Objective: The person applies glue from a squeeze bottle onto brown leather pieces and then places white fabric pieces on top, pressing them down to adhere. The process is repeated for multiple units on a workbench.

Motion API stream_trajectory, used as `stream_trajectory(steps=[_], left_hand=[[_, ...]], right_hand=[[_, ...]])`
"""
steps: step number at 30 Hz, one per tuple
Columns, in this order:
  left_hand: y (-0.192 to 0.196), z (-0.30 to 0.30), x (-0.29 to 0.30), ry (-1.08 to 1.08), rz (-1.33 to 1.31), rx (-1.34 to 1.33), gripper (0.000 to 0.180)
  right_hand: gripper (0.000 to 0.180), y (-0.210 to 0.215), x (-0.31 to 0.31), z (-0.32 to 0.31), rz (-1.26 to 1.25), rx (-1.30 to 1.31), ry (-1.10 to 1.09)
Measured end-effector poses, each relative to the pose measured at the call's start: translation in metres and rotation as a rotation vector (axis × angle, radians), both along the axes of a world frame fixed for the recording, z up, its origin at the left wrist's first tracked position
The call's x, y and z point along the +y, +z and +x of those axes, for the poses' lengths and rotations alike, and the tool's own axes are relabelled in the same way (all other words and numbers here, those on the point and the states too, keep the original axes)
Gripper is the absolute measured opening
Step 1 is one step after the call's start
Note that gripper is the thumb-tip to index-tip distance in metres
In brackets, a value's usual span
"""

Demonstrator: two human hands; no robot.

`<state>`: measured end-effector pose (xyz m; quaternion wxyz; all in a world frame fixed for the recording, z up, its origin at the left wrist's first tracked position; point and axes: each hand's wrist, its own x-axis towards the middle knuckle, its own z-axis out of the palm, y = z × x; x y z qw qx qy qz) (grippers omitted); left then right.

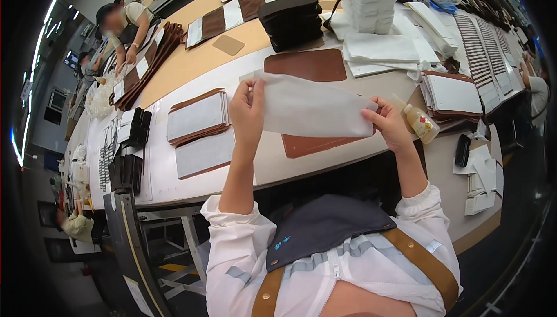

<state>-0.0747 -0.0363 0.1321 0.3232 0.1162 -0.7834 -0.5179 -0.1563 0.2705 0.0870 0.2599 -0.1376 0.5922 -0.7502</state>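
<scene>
A translucent white sheet (316, 108) is stretched between my two hands above the table. My left hand (248, 102) pinches its left end between thumb and fingers. At the opposite end, my right hand (387, 121) grips the lower right corner the same way. Beneath the sheet lies a reddish-brown panel (304, 146), partly covered from view. Another brown panel (313, 64) rests just beyond it. Close to my right hand, a bottle of yellowish liquid (422, 124) leans at a tilt.
Left of me are a stack of brown-edged white panels (198, 116) and black folded pieces (125, 172). Farther back stand a black stack (289, 21) and a tall white stack (371, 3). More white-topped brown panels (452, 93) sit at right. A co-worker (130, 26) handles brown pieces at far left.
</scene>
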Motion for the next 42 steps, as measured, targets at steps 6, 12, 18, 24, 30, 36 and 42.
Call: stream_trajectory(steps=[6, 12, 18, 24, 30, 36, 42], left_hand=[[-0.07, 0.036, 0.013, -0.089, 0.417, -0.249, 0.024], [-0.089, 0.068, 0.028, -0.177, 0.593, -0.357, 0.042], [-0.105, 0.088, 0.031, -0.117, 0.257, -0.347, 0.065], [-0.111, 0.083, 0.04, 0.039, -0.147, -0.287, 0.059], [-0.112, 0.073, 0.038, 0.046, -0.064, -0.293, 0.038], [-0.111, 0.06, 0.034, 0.082, -0.156, -0.345, 0.027], [-0.124, 0.052, 0.031, 0.123, -0.271, -0.359, 0.029]], right_hand=[[0.024, -0.03, 0.002, -0.006, 0.058, 0.048, -0.121], [0.025, -0.031, 0.013, -0.002, 0.16, -0.003, -0.057], [0.025, -0.043, 0.034, -0.007, 0.354, 0.039, 0.108], [0.029, -0.044, 0.02, -0.013, 0.303, 0.037, -0.042], [0.026, -0.042, -0.001, -0.016, 0.293, 0.09, -0.144], [0.019, -0.06, -0.005, -0.033, 0.34, 0.23, -0.188], [0.017, -0.065, -0.008, -0.04, 0.392, 0.265, -0.199]])
